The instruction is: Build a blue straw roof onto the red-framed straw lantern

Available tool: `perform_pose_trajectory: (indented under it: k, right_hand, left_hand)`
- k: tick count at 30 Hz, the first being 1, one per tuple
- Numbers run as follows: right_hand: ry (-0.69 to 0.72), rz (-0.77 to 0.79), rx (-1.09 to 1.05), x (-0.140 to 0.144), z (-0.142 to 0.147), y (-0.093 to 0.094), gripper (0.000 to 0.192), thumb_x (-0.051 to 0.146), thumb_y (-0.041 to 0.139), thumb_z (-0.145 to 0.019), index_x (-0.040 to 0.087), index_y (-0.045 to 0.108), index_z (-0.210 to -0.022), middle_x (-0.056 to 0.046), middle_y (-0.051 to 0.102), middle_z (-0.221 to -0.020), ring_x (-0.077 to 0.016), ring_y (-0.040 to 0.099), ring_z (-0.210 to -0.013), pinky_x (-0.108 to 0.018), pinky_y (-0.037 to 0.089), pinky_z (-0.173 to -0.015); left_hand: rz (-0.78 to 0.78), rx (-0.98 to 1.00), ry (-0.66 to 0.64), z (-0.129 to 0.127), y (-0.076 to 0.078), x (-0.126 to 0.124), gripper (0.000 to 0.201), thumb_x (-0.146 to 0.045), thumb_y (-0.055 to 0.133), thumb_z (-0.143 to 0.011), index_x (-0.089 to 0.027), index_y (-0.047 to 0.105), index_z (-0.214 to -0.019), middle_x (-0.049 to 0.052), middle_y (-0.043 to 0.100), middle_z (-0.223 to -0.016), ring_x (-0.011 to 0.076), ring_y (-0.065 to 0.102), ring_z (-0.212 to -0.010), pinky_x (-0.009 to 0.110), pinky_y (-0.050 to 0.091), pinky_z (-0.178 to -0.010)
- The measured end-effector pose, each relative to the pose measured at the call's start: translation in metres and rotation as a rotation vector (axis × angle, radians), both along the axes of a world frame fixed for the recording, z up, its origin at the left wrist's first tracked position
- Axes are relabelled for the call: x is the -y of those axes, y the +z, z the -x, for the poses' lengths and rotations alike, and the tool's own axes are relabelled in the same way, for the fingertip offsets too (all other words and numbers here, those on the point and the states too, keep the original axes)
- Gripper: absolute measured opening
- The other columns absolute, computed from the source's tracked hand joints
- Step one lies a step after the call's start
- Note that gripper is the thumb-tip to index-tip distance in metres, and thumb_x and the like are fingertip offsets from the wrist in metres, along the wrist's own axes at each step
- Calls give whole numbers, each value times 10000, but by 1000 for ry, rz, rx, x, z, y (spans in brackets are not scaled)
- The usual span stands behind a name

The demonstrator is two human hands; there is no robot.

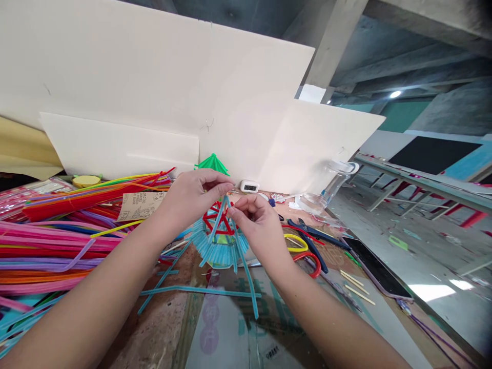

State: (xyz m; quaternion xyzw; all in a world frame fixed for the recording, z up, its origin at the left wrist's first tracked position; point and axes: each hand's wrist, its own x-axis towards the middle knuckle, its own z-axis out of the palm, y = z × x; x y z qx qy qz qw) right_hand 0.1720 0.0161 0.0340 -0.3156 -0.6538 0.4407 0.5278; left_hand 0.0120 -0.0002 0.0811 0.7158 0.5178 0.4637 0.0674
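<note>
While two bare hands meet over the middle of the table [161, 333], they work on one small blue pipe-cleaner model [219, 241] that sits just in front of the white boards [154, 92] leaning at the back. The left hand [192, 197] is closed around the top of the model, fingers curled and thumb pressed in, and the right hand [255, 218] pinches one thin blue pipe cleaner [246, 271] near the model's peak. That strand runs down from the pinch and slants toward the near edge of the table. The model has a ring of short blue strands hanging like a fringe around its lower part, a frame of red strands [217, 220] inside, and several blue strands rising to a point under the hands. One green paper umbrella [212, 163] shows just above the left hand. A few loose blue strands [200, 292] lie flat on the table below the model. To the left lies one big heap of pipe cleaners [57, 241] in pink, orange, red, yellow and purple, with one brown paper label [140, 205] on it. To the right lie two pairs of pliers [311, 238], three wooden sticks [357, 287], one phone [374, 266] lying flat, and one clear plastic bottle [326, 192] on its side. One small white clock [249, 186] stands against the boards.
</note>
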Motion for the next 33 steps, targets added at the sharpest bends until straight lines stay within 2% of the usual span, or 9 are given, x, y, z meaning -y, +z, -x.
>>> perform_pose_trajectory:
  k: [4, 12, 15, 18, 20, 22, 26, 28, 33]
  right_hand:
    - [6, -6, -15, -2, 1, -2, 186, 286, 684, -743, 189, 537, -804, 40, 549, -668, -97, 450, -582, -235, 356, -556]
    - [24, -30, 36, -1, 0, -5, 190, 327, 671, -771, 197, 541, -820, 16, 577, -706, -117, 507, -618, -244, 399, -582]
    - [-57, -148, 153, -1, -5, 0, 161, 337, 638, -806, 199, 557, -830, 3, 584, -749, -124, 512, -664, -248, 403, -614]
    - [-168, -288, 369, -3, -18, 14, 163, 351, 594, -841, 196, 578, -790, 9, 562, -719, -119, 481, -649, -241, 370, -593]
    - [-91, -297, 527, -5, -31, 26, 233, 371, 556, -866, 187, 591, -727, 21, 527, -639, -106, 443, -578, -233, 330, -532]
    - [65, -262, 686, -6, -45, 35, 329, 403, 526, -884, 181, 612, -658, 28, 502, -563, -93, 407, -506, -228, 286, -474]
    - [337, -164, 910, -7, -60, 37, 433, 469, 502, -898, 185, 657, -610, 13, 593, -538, -91, 450, -458, -226, 300, -442]
    - [410, -144, 933, -6, -60, 34, 457, 473, 489, -906, 188, 671, -599, 8, 609, -522, -95, 456, -445, -231, 312, -444]
    - [461, -101, 837, -6, -53, 30, 431, 411, 520, -894, 186, 659, -554, 11, 599, -490, -96, 443, -434, -230, 309, -437]
  left_hand:
    - [1, -6, -6, 0, 0, -1, 262, -403, 576, -855, -234, 750, -953, 28, 743, -921, 177, 646, -815, 258, 501, -713]
    - [15, 8, 1, -1, 0, 0, 265, -403, 573, -847, -249, 751, -970, 27, 750, -908, 182, 650, -779, 277, 507, -713]
    - [9, 1, 4, -1, 0, 1, 266, -404, 570, -851, -248, 752, -966, 21, 749, -910, 177, 649, -768, 268, 501, -709]
    - [16, 9, 6, -1, 0, 1, 274, -412, 571, -851, -239, 749, -966, 22, 747, -895, 172, 646, -751, 259, 498, -687]
    - [20, 15, 6, -1, 0, 0, 279, -420, 573, -851, -233, 748, -961, 25, 745, -881, 167, 641, -733, 256, 496, -672]
    - [17, 18, 6, -1, -1, 0, 278, -425, 575, -849, -235, 749, -954, 25, 744, -872, 161, 636, -717, 255, 494, -665]
    - [6, 23, -3, -1, -2, -1, 265, -423, 574, -853, -254, 749, -958, 18, 740, -871, 152, 628, -703, 258, 489, -661]
    - [7, 21, -3, -1, -2, 0, 262, -421, 573, -856, -255, 749, -957, 17, 739, -879, 152, 626, -706, 258, 488, -662]
    - [8, 8, 16, -1, -1, 0, 261, -414, 579, -851, -249, 751, -957, 20, 743, -912, 164, 634, -746, 258, 484, -685]
